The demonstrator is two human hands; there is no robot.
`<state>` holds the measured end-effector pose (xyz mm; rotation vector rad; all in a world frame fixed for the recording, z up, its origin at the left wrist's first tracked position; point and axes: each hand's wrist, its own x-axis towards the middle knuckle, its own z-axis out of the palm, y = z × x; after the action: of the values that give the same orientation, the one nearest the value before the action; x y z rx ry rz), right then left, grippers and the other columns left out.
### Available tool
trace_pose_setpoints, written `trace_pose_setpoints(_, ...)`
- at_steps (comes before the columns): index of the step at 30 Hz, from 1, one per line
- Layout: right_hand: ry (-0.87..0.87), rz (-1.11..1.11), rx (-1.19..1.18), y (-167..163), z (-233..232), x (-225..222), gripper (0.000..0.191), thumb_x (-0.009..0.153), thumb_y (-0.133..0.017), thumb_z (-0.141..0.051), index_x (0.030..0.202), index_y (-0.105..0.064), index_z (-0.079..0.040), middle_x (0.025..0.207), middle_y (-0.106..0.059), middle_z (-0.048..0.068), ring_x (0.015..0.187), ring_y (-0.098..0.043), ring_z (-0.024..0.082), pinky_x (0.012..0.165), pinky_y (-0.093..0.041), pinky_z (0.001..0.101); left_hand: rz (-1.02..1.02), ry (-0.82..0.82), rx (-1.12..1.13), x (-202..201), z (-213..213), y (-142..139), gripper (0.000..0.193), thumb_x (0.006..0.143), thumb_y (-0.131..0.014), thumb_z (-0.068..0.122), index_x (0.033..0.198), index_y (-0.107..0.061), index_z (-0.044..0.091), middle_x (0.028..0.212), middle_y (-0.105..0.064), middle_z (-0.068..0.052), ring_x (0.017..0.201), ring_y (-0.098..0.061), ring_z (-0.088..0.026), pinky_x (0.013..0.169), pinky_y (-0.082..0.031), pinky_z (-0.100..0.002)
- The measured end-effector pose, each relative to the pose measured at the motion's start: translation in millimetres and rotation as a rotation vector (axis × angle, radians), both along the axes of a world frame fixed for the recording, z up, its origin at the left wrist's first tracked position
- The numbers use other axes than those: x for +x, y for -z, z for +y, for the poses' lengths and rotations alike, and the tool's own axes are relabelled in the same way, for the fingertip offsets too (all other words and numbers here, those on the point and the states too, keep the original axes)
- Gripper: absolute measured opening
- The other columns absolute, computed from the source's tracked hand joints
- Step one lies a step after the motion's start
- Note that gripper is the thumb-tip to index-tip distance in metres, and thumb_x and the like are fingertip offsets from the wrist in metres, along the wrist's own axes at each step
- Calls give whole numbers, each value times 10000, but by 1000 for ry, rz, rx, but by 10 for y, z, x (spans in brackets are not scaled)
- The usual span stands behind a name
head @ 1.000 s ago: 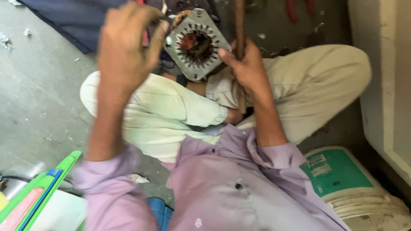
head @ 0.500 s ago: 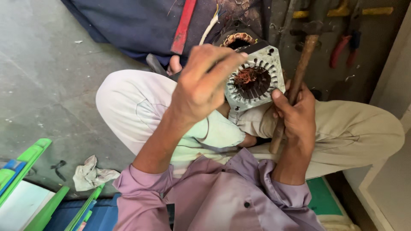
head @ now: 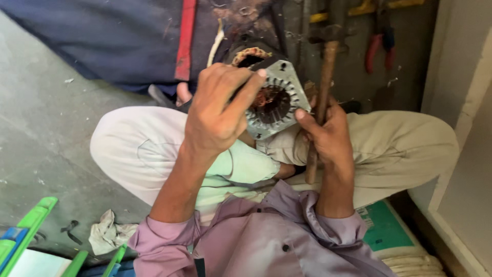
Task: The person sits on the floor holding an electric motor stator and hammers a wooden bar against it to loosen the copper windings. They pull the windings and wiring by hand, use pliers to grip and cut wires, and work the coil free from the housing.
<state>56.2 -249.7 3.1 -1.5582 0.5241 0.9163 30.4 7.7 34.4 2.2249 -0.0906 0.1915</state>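
I sit cross-legged with a square grey motor stator (head: 281, 110) propped on my knee; copper windings show in its round bore. My left hand (head: 218, 113) is closed around a dark thin tool (head: 161, 96) whose tip lies across the stator's upper left edge. My right hand (head: 328, 138) grips the wooden handle of a hammer (head: 323, 77) held upright, and its thumb presses on the stator's right corner. The hammer's head sits above the stator, just to its right.
A dark blue cloth with a red stripe (head: 184, 41) lies ahead on the grey floor. Red-handled pliers (head: 376, 51) and a yellow-handled tool (head: 361, 7) lie at top right. A crumpled rag (head: 105, 233) and green plastic pieces (head: 31, 225) are bottom left; a teal and white sack (head: 387, 233) bottom right.
My view has tilted, so the stator and both hands now sit lower in the picture. Both hands keep their hold, and the hammer's head has come into view.
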Motion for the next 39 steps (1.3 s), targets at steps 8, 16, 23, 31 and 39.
trace_pose_setpoints(8,-56,15,-57,31,-28,-10,343,888,-803,-172,1083,-559,-30,740,-574,-19,564,-531,58,497,-442,229,2,37,52,100,-118,-39,431,836,-702,-79,1265,-679,-46,1153,-626,-125,1083,-638,-311,1014,-514,-460)
trace_pose_setpoints(16,-60,-11,-37,54,-48,-30,366,895,-818,-203,1088,-555,-37,753,-570,-29,586,-521,47,510,-433,221,4,112,233,120,-105,-107,428,867,-730,-27,1290,-677,-64,1180,-629,-135,1104,-623,-300,1068,-505,-471)
trace_pose_setpoints(23,-89,-36,-83,35,-43,-21,361,888,-815,-205,1083,-558,-45,755,-569,-32,590,-522,52,507,-429,227,50,148,232,167,-203,-103,425,864,-702,4,1280,-669,-80,1186,-623,-167,1136,-604,-327,1082,-488,-479)
trace_pose_setpoints(31,-100,-92,-147,22,16,-29,341,923,-788,-275,1024,-564,-38,724,-544,-26,555,-487,69,483,-409,253,100,-42,-48,39,-251,-3,416,910,-717,-88,1298,-694,59,1168,-620,-93,1130,-610,-306,1043,-481,-434)
trace_pose_setpoints(39,-70,-567,-33,-470,-128,-243,389,1133,-489,-421,1099,-534,-36,886,-607,2,580,-469,73,515,-388,248,57,-245,-122,-367,-354,145,624,1038,-743,211,1564,-438,68,1406,-573,-136,1312,-545,-332,1153,-397,-451)
